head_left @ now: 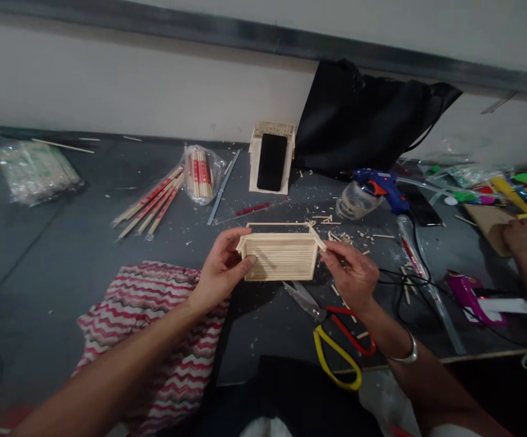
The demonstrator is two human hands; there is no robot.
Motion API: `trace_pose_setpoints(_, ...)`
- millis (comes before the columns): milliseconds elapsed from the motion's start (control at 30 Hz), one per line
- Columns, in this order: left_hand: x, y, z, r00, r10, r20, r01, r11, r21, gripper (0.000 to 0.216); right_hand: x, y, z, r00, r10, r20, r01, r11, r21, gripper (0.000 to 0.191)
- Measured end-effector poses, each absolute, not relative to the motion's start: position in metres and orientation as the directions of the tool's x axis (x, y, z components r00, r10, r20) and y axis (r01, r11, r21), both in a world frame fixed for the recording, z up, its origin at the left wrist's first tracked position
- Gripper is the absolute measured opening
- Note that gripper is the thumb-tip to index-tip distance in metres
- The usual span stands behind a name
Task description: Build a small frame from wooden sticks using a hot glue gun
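Observation:
A small open box made of thin wooden sticks [280,255] is held up over a grey table [63,255]. My left hand [220,270] grips its left end, thumb on the front face and fingers behind. My right hand [350,272] pinches the right end, where a thin stick juts out at the top corner. Scissors with red and yellow handles [336,343] lie just below my right hand.
Wrapped chopsticks [152,203] and a bag of them [201,173] lie at the back left. A stick-built stand holds a black phone [271,161]. A blue glue gun [379,185], black bag [363,118], striped cloth [154,315], pink glue gun [468,291]. Another person's hand [525,240] rests at right.

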State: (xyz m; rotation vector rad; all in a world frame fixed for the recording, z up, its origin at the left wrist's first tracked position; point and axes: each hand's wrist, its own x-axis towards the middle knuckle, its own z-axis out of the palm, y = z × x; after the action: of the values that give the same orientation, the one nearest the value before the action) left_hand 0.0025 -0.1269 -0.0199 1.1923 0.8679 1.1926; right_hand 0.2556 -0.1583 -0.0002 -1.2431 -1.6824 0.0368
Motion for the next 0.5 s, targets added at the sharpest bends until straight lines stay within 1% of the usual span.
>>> trace_pose_setpoints(133,0.002,-0.126,-0.022,0.233,0.970,0.065,-0.263,-0.001,0.965,0.048,0.256,-0.156,-0.004,0.066,0.752,0.656,0.671,0.453,-0.587,0.012)
trace_pose_setpoints(333,0.003,-0.125,-0.022,0.264,0.964,0.044,-0.272,0.031,0.962,0.050,0.256,-0.155,-0.011,0.118,0.796,0.594,0.616,0.410,-0.672,0.013)
trace_pose_setpoints(500,0.002,-0.124,-0.024,0.277,0.960,0.047,-0.286,0.036,0.957,0.051,0.258,-0.156,-0.015,0.117,0.805,0.581,0.615,0.400,-0.679,0.017)
